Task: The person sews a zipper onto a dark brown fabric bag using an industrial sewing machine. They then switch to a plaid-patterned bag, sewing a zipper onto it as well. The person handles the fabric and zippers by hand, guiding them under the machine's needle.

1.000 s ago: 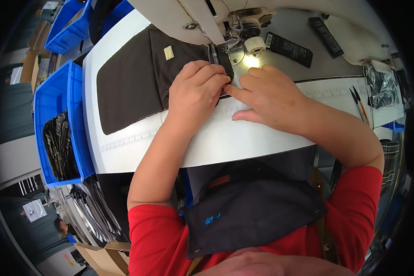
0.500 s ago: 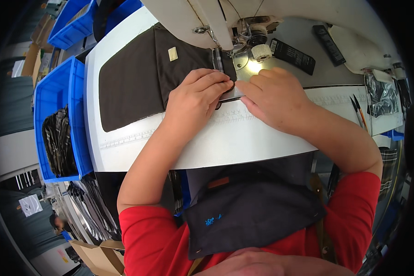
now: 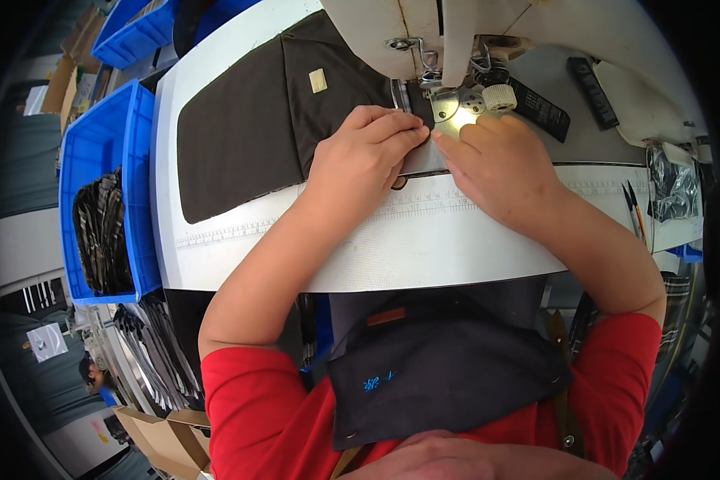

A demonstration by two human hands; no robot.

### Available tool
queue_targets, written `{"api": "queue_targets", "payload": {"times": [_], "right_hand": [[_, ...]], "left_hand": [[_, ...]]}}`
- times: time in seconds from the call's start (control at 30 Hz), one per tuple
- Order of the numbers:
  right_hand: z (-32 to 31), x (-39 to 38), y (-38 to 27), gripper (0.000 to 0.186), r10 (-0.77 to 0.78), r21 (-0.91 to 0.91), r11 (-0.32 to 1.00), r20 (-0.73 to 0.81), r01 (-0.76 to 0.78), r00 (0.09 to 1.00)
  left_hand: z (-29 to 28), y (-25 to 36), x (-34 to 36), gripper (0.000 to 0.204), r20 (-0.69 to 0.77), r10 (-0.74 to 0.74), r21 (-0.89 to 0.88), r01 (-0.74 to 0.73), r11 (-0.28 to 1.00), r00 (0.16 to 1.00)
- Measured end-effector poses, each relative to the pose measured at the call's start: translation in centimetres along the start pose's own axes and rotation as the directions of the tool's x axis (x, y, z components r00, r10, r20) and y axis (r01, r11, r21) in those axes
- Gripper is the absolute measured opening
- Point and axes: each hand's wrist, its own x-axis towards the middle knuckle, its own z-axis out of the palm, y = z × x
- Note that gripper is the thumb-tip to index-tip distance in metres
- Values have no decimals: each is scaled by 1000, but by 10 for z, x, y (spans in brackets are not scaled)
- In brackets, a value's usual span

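A dark brown fabric piece [image 3: 236, 148] lies on the white sewing table, with a small cream label [image 3: 318, 80] on it. A strip of zipper [image 3: 401, 95] shows at its right end, beside the lit needle plate [image 3: 444, 112]. My left hand [image 3: 368, 152] is closed at that end, fingers together on the fabric. Directly opposite, my right hand [image 3: 500, 168] is curled, its thumb and forefinger nearly touching the left fingertips. Whatever it pinches is hidden. A small dark loop [image 3: 399, 182] pokes out under my left hand; its kind is unclear.
The sewing machine head [image 3: 392, 36] overhangs the far side. Two black packets [image 3: 540, 110] [image 3: 592, 92] lie right of the needle. Pens [image 3: 634, 210] and a clear plastic bag [image 3: 670, 182] are at the right. A blue bin [image 3: 146, 200] with folded plaid cloth stands left.
The whole view has shifted a little, so the machine appears farther right. Both hands stay together at the fabric's right end, with no clear change in their grip.
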Motion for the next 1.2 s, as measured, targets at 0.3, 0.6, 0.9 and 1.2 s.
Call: {"api": "queue_targets", "payload": {"times": [0.3, 0.6, 0.9, 1.2], "right_hand": [[2, 7, 3, 36, 65, -33, 997, 5, -65, 998], [4, 6, 6, 36, 27, -32, 999, -42, -28, 999], [8, 7, 8, 31, 24, 13, 1000, -84, -23, 996], [5, 3, 8, 28, 61, 52, 997, -65, -57, 996]], "left_hand": [[7, -6, 10, 30, -43, -16, 83, 19, 996, 999], [17, 6, 14, 37, -25, -37, 249, 42, 968, 999], [26, 17, 18, 36, -16, -21, 395, 26, 918, 1000], [26, 2, 16, 29, -155, -109, 23, 114, 993, 982]]}}
